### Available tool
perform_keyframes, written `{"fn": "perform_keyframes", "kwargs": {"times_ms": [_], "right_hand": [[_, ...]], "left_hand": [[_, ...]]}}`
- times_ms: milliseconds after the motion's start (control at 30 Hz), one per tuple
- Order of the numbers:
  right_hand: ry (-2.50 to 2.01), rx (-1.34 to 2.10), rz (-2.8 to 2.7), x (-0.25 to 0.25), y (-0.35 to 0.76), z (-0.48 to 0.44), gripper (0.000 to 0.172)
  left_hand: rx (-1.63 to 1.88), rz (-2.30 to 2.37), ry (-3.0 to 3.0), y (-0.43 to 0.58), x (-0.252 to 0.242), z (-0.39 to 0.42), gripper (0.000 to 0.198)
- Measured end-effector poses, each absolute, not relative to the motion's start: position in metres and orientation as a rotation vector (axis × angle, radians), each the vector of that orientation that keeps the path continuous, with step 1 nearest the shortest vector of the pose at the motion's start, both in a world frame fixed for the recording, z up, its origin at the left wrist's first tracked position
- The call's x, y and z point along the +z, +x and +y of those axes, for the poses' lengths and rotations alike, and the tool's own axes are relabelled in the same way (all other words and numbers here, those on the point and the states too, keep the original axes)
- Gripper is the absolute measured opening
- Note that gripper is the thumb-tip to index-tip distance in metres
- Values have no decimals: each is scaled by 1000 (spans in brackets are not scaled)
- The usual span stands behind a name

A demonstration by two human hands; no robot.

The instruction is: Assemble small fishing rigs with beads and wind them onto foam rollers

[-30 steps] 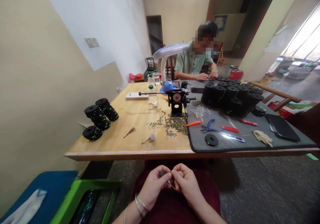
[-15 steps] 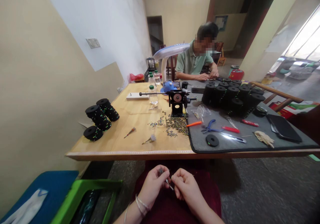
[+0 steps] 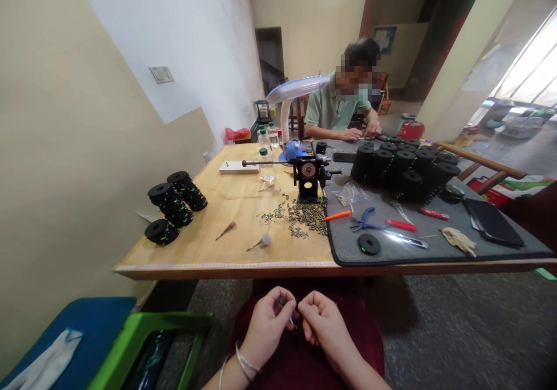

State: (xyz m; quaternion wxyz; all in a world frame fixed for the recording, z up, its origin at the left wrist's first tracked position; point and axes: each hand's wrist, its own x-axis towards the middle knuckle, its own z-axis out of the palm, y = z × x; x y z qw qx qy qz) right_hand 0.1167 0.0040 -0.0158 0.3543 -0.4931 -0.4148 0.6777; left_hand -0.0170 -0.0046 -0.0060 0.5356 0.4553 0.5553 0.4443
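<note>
Well, looks unfinished: pinching thin whitish stick (image 3: 292, 321) in left hand (image 3: 268, 319), maybe something tiny in right hand (image 3: 322, 320), with loose black-gold pellets (image 3: 308, 216) unused.

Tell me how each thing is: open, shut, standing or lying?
Left hand: pinching a small thin thing.
Right hand: pinched shut; contents unclear.
Front bottle: upright, capped.
Lamp: standing; lit or not, unclear.
Pliers: lying, handles spread.
Loose spool: lying flat.
Dial machine: standing.
Spool stacks on mat: upright.

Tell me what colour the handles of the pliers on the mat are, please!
The pliers have blue handles, best seen in the head view.
</note>
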Motion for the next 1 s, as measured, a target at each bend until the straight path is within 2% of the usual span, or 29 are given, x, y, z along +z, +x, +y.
{"fn": "perform_keyframes", "kwargs": {"times_ms": [667,1000], "right_hand": [[-1224,1695,-1066,-16,116,7,39],[-1129,1728,-910,-19,118,8,37]], "left_hand": [[1027,1405,1382,-17,-3,-10,16],[944,1380,1277,-16,-3,-9,13]]}}
